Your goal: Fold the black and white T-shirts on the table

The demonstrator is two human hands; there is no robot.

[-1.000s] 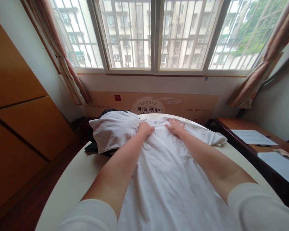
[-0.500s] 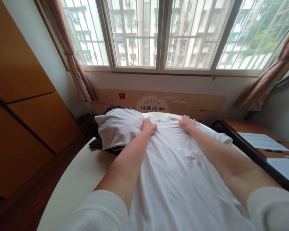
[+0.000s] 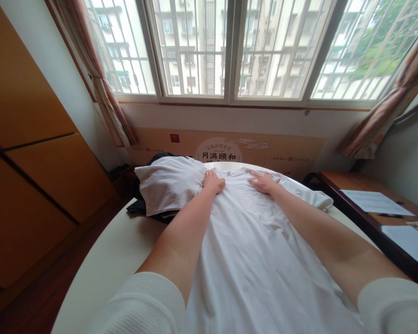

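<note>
A white T-shirt [image 3: 251,250] lies spread over the round table, its collar at the far edge and soft creases running down its body. My left hand [image 3: 213,182] rests on the shirt's far left shoulder, fingers stretched forward and thumb out to the side. It is close beside a pile of clothes. On the far right shoulder, near the collar, lies my right hand [image 3: 264,182], palm down and open with fingers spread toward the left. The right sleeve of the shirt reaches out past my right forearm. Neither hand lifts the cloth.
Left of the shirt, a clothes pile [image 3: 170,183] holds white cloth over dark cloth. The white table [image 3: 101,269] has a curved edge. A wooden desk [image 3: 348,183] with papers [image 3: 376,202] stands at the right. An orange cabinet [image 3: 42,181] is at the left; a long cardboard box [image 3: 292,146] sits below the window.
My right hand has slid left along the shirt's shoulder toward the collar, and its fingers now spread wider. My left hand stays at the left shoulder. The view has shifted slightly.
</note>
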